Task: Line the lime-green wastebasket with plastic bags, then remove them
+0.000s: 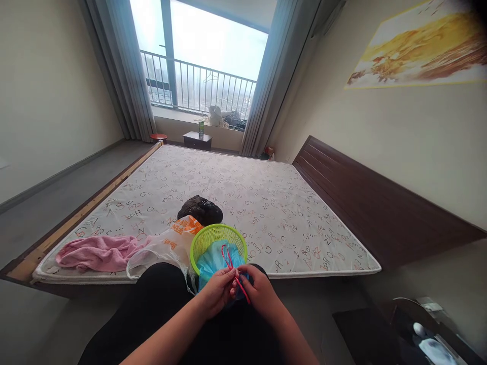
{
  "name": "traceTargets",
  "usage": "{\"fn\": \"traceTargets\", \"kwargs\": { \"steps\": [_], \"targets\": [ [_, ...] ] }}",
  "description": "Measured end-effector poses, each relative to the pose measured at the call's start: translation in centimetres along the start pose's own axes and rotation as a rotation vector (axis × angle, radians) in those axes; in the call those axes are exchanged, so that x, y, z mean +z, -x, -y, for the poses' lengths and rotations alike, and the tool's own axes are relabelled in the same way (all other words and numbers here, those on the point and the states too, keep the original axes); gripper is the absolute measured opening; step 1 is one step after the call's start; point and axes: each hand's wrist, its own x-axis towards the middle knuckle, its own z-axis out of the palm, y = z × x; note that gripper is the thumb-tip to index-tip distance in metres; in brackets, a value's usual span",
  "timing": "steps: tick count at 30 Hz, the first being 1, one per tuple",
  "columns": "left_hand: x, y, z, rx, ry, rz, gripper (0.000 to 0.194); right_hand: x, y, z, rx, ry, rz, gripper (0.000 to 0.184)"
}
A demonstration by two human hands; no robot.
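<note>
Pinching a red cord [243,290] between thumb and fingers of the left hand [220,293] and right hand [261,290]; both grips narrow, fingertips nearly meeting, presumably because the cord is thin and needs control from two sides. A loop stands up above the fingers and a tail slants down below, so the hold is mid-length. Exact finger contact partly hidden

Cord lies in front of the chest, above the lap [142,304], probably for close sight and steady forearms. Just beyond, a blue bag [213,257] slumps inside a green basket [217,232], whose wall likely keeps the soft plastic from spreading. Basket sits between the knees at the bed's edge, within easy reach; cannot tell whether lap or mattress [258,203] bears it

Left of basket: white bag [163,253] with orange print, then pink towel [101,253], both loosely heaped. Behind: black bag [201,210] on the mattress. Farther: bedside table [190,139] bearing a can [201,129], before the window
</note>
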Motion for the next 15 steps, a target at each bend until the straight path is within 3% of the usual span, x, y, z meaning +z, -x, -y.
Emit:
{"fn": "traceTargets", "kwargs": {
  "steps": [6, 10, 15],
  "targets": [
    [-0.8, -0.8, 0.5, -0.013, -0.085, -0.047, 0.029, -0.3, -0.1, -0.7, 0.046, 0.025, -0.038, 0.025],
    [-1.4, -1.2, 0.9, -0.040, -0.108, -0.047, 0.031, -0.2, -0.3, -1.1, -0.024, 0.043, -0.046, 0.026],
    [-1.2, -0.9, 0.7, -0.053, -0.128, 0.014, 0.033, 0.5, -0.3, -1.3, -0.019, -0.028, 0.114, 0.032]
  ]
}}
